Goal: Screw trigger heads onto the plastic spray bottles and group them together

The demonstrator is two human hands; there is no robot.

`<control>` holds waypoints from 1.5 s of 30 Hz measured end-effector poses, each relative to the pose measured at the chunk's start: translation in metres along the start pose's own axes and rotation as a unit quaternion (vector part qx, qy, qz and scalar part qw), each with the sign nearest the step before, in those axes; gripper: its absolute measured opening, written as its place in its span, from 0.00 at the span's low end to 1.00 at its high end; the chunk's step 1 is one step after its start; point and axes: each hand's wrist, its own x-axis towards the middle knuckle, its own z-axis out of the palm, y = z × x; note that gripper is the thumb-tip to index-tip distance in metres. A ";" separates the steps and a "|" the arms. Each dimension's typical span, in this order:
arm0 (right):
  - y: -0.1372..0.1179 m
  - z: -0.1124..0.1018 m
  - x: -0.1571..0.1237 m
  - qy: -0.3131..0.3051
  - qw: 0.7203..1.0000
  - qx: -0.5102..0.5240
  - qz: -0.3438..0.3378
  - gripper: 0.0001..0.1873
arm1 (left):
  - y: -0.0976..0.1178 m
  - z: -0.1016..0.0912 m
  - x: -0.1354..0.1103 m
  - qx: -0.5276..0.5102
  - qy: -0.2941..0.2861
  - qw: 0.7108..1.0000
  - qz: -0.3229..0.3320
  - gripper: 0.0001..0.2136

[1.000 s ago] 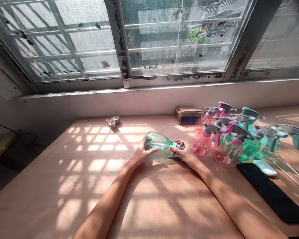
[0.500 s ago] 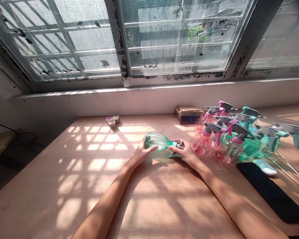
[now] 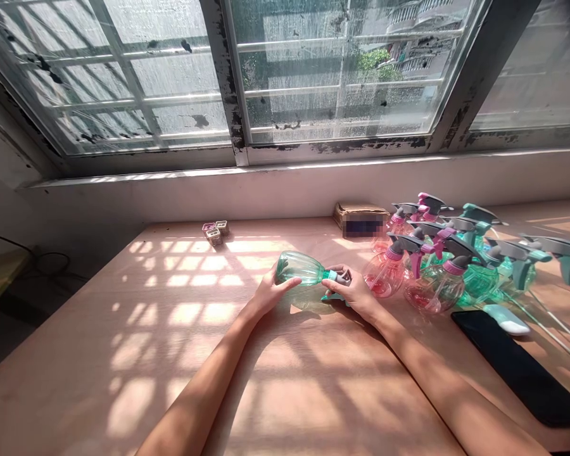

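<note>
A clear green spray bottle lies sideways between my hands, just above the tabletop, its base to the left and its neck to the right. My left hand is wrapped round the base end, thumb along the near side. At the other end, my right hand grips the grey and green trigger spray head by the neck, with the green trigger pointing down toward the table. My fingers partly hide the spray head.
Several pink and green spray bottles stand at the right. Before them lie a black phone and a white case. A cardboard box and small square blocks sit toward the back of the wooden table, below the window.
Almost nothing differs. Both hands keep their hold on the bottle and spray head; the bottle appears turned very slightly.
</note>
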 end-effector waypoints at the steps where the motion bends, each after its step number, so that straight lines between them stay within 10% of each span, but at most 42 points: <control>1: 0.000 0.000 0.000 0.000 1.000 0.001 0.001 0.12 | -0.001 0.000 0.000 -0.001 -0.003 1.000 0.002 0.18; 45: -0.002 0.001 -0.001 0.012 1.000 0.017 -0.008 0.13 | 0.010 0.003 -0.002 -0.001 -0.003 1.000 -0.012 0.18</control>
